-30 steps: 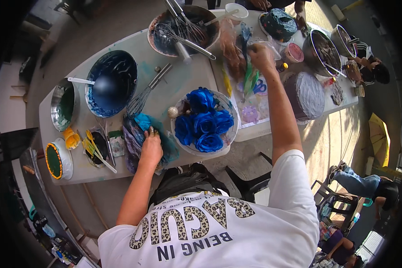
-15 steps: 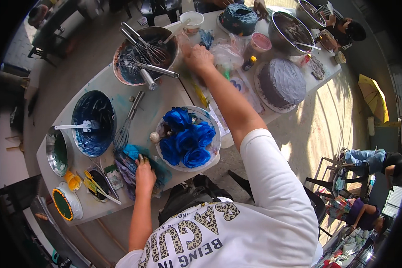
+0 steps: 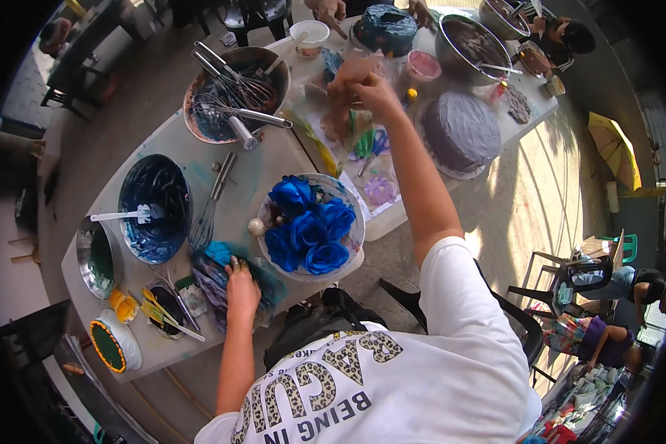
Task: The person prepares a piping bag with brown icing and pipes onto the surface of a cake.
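Note:
My right hand point(image 3: 377, 96) reaches across the table, its fingers pinching a translucent plastic piping bag point(image 3: 354, 74) smeared with brownish pink. Beneath it lie several smeared plastic bags point(image 3: 364, 142) with green and purple in them, on white sheets. Close to my body, my left hand point(image 3: 241, 287) is closed with its fingers pressed on a crumpled piping bag point(image 3: 211, 290) of dark blue and purple icing. A teal bag point(image 3: 268, 287) lies beside that one. To its right stands a round cake point(image 3: 355, 248) topped with large blue flowers.
A bowl with whisks point(image 3: 237, 92), a blue-smeared bowl point(image 3: 155, 207) and a loose whisk point(image 3: 213, 203) occupy the left side. A green-topped cake point(image 3: 115, 344) stands at the near-left corner. Right of my arm are a grey-purple cake point(image 3: 462, 133) and a steel bowl point(image 3: 472, 48). Another person's hand point(image 3: 329, 13) is opposite.
My right hand has moved right and lifted a plastic piping bag off the pile, uncovering green and purple bags. My left hand stays on its bag. Another person's hand has come in at the top.

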`<state>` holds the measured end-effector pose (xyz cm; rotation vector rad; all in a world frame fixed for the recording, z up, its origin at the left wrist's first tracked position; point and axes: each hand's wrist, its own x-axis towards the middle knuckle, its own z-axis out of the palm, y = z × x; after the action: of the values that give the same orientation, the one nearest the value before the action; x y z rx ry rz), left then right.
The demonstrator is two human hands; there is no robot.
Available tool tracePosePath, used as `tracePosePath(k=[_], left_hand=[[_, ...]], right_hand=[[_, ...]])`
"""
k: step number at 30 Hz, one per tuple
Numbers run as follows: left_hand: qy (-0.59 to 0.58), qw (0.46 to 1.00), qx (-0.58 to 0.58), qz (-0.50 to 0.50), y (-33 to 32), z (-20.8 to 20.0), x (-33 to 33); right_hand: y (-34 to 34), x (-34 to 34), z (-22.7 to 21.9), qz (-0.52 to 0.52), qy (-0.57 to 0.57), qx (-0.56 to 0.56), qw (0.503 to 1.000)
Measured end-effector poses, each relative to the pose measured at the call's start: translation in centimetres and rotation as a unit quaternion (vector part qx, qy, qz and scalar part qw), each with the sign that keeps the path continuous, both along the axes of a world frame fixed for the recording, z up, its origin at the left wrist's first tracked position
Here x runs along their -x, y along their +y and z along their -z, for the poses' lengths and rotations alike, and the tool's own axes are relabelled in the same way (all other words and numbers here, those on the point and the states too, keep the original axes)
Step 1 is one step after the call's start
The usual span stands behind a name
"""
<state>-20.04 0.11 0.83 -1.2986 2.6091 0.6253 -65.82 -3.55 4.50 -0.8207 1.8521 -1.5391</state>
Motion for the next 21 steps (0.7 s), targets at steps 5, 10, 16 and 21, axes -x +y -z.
tracePosePath(k=[5,10,16,21], left_hand=[[-0.006,1.0,-0.006,-0.004,0.1,-0.1,0.0],[-0.019,1.0,-0.012,-0.004,0.0,-0.5,0.3],[-0.031,0.999,-0.01,0.0,0.0,-0.1,0.2],[-0.032,0.999,-0.015,-0.008,0.0,-0.4,0.2]], right_hand=[[3.1,1.4,1.0,0.001,-0.308,0.112,0.945],[3.8,2.3,2.8,0.0,-0.353,0.146,0.924],[3.9,3.7,4.7,0.0,-0.412,0.186,0.892],[3.6,3.6,5.2,-0.022,-0.424,0.207,0.881]])
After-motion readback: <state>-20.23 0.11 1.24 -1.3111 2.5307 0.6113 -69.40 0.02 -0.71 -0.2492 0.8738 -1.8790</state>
